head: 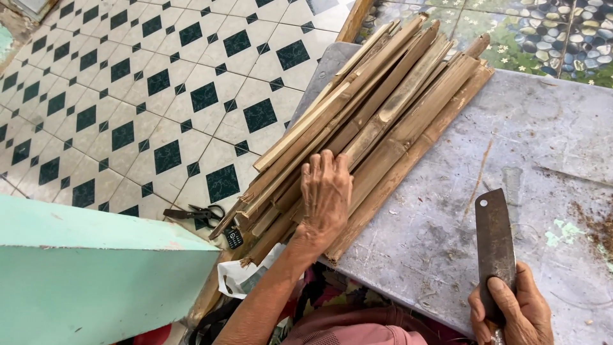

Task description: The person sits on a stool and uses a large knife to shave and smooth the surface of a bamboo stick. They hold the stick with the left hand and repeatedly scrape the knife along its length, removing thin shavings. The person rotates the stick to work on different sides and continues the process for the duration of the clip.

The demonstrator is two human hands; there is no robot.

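A stack of split bamboo strips [396, 102] lies slantwise on the left part of a grey metal-topped table [543, 140]. My left hand [325, 191] rests flat on the near end of the stack, fingers together over the strips. At the bottom right, my right hand [514, 313] grips the handle of a dark, rusty cleaver [495, 239]. Its blade points away from me and lies flat just above the tabletop, apart from the bamboo.
The floor to the left has white tiles with dark green diamonds. Black scissors [195, 213] and a small dark phone [233, 237] lie there by the bamboo's near end. A pale green surface [96, 275] fills the lower left. A pebble-patterned floor [543, 32] lies beyond the table.
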